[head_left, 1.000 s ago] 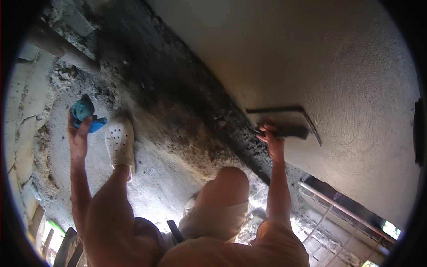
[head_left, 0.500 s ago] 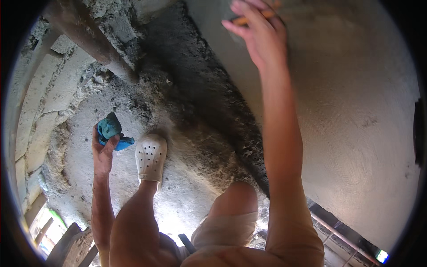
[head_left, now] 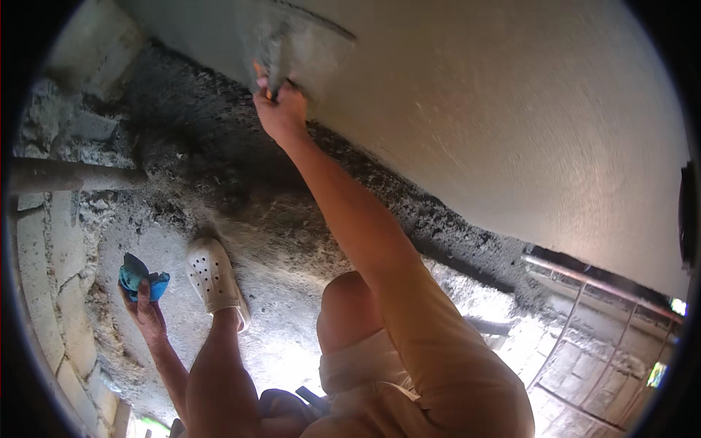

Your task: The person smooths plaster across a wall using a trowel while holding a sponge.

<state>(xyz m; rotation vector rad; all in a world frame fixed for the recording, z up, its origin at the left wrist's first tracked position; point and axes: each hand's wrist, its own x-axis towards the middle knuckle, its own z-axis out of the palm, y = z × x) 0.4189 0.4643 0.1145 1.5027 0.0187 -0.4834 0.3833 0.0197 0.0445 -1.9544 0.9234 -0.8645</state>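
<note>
My right hand (head_left: pixel 283 113), at the upper middle, is closed around an orange-handled tool (head_left: pixel 258 71) close to the smooth grey plastered wall (head_left: pixel 496 131). A blurred grey patch surrounds the tool's far end, so its working part cannot be made out. A thin dark straight edge (head_left: pixel 321 22) shows on the wall above the hand. At the lower left, my left hand (head_left: pixel 148 314) grips a blue-green sponge-like piece (head_left: pixel 139 279) with a brighter blue flap, held up away from the wall. Its exact kind is unclear.
Rough, dark rubble-strewn ground (head_left: pixel 219 175) runs along the wall's foot. A pipe or pole (head_left: pixel 80 175) juts in from the left beside a block wall (head_left: pixel 47 270). My foot in a white clog (head_left: pixel 212 274) stands on the pale floor. Metal bars (head_left: pixel 569 328) cross at lower right.
The view has turned. My right hand and the orange-handled tool have swung left and lower in the picture along the wall. My left hand still holds the blue-green piece, now lower and further left.
</note>
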